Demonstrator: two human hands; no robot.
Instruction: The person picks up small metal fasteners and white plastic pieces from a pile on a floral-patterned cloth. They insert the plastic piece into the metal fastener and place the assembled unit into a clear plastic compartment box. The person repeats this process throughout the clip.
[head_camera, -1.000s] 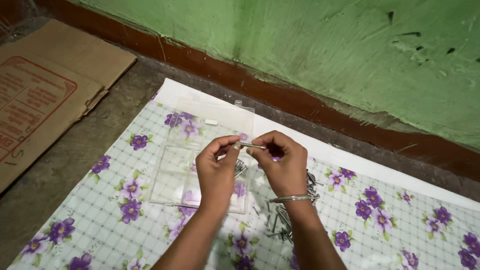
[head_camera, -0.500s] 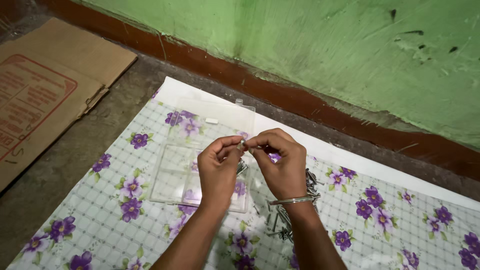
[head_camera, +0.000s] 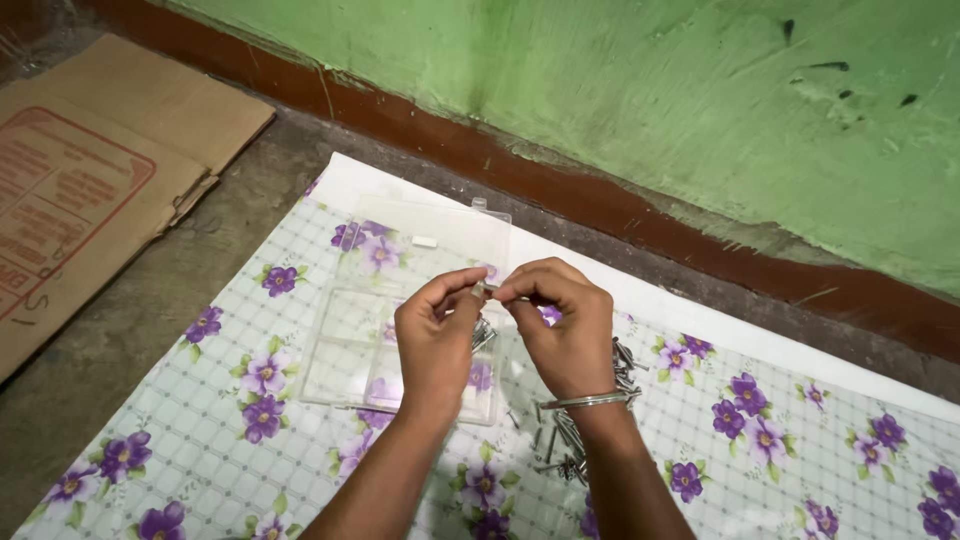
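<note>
My left hand (head_camera: 435, 335) and my right hand (head_camera: 565, 325) meet above a clear plastic compartment box (head_camera: 350, 345). Together they pinch one small metal screw (head_camera: 487, 290) between their fingertips; most of it is hidden by the fingers. A few screws (head_camera: 483, 333) lie in a compartment of the box just under my left thumb. A loose pile of screws (head_camera: 580, 420) lies on the flowered sheet (head_camera: 790, 450) beneath my right wrist, which wears a thin metal bangle (head_camera: 583, 401).
The box's clear lid (head_camera: 430, 240) stands open toward the wall. A flattened cardboard box (head_camera: 80, 190) lies on the concrete floor at the left. A green wall (head_camera: 650, 90) with a dark red base strip runs along the back.
The screw lay sideways with its shaft showing a second ago. My fingertips have since drawn closer around it, so only a short end shows. The hands stay in the same place.
</note>
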